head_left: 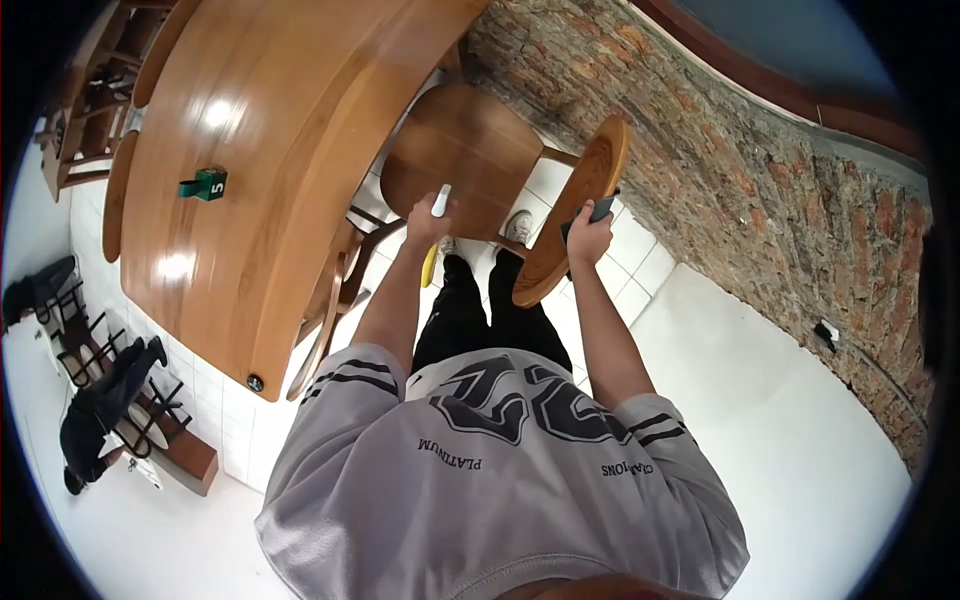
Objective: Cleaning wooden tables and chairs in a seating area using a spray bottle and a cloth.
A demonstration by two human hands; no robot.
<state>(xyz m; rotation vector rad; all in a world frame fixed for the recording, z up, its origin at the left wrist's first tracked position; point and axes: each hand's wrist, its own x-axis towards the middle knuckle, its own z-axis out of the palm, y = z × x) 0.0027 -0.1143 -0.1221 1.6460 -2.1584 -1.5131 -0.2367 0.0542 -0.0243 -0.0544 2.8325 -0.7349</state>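
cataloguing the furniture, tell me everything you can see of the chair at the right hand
The chair, apparently brown wood, has a broad rounded seat and a curved oval back, joined by two bars. It stands upright between the table and brick wall. The right hand holds a dark object at its back; whether the left hand touches it is unclear.

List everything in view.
Table: one, brown, left of centre
Chair: one, brown, upper centre
Other chairs: several, brown, around table
Block: one, green, on table
Round object: one, black, table corner
Brick wall: one, reddish, right
Tiled floor: one, white, underneath
Person: at least one, black-clothed, far left
White item: one, white, left hand
Yellow item: one, yellow, below left hand
Dark item: one, grey, right hand
Shirt: one, grey, lower centre
Trousers: one pair, black, centre
Shoes: two, pale, centre
Left hand: one, bare, centre
Right hand: one, bare, centre
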